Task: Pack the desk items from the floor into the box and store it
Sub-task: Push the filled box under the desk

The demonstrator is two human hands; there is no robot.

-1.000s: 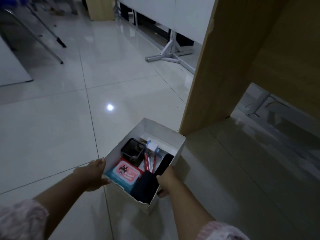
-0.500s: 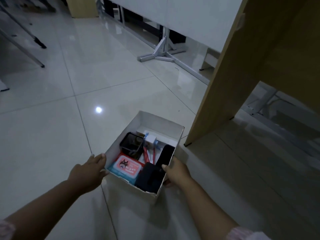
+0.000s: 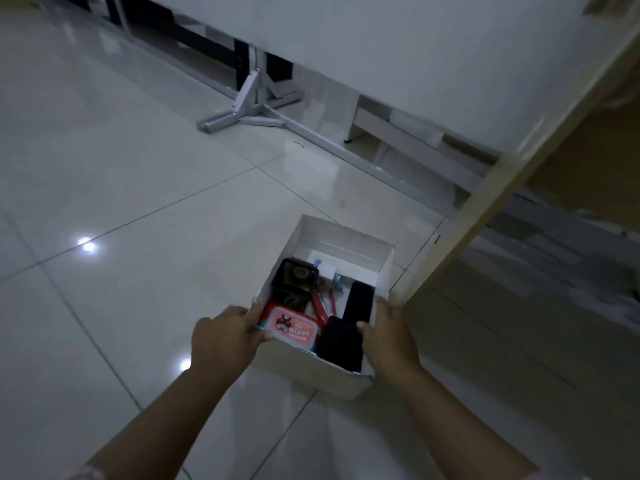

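Note:
An open white cardboard box is held between both hands just above the tiled floor. My left hand grips its left wall and my right hand grips its right wall. Inside lie a red pack of wipes, a black square case, red-handled scissors, a black pouch and a long black case. A white item lies at the box's far end.
A light wooden desk side panel stands right of the box, with shadowed floor under the desk beyond it. A white partition on a metal foot runs along the back. Glossy tiles spread to the left.
The box has moved forward and right, closer to the wooden desk panel. Both hands kept their hold on its sides.

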